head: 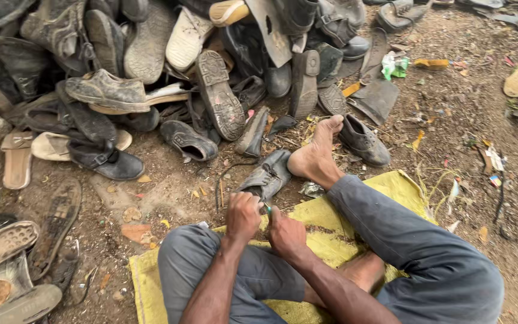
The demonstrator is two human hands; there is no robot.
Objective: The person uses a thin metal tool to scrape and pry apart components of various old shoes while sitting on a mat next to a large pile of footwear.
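The person sat on a yellow mat [391, 186] spread over bare dirt, grey-trousered knees to either side. Between the knees both hands met. The left hand [243, 217] was curled into a fist, fingers pressed together around the heel end of a worn grey shoe [268, 175]. The right hand [286, 234] sat just beside it, touching, fingers folded tight on what seemed to be a small green-tipped tool [267, 208], though only a sliver of it showed between the knuckles. The grey shoe lay on its side at the mat's front edge, its toe pointing away from the person, laces trailing on the ground. A bare foot [317, 153] rested against the shoe's right side. Just past the foot lay another grey shoe [364, 141]. Beyond that rose a heap of old shoes [151, 72], soles and boots tumbled together across the upper left.
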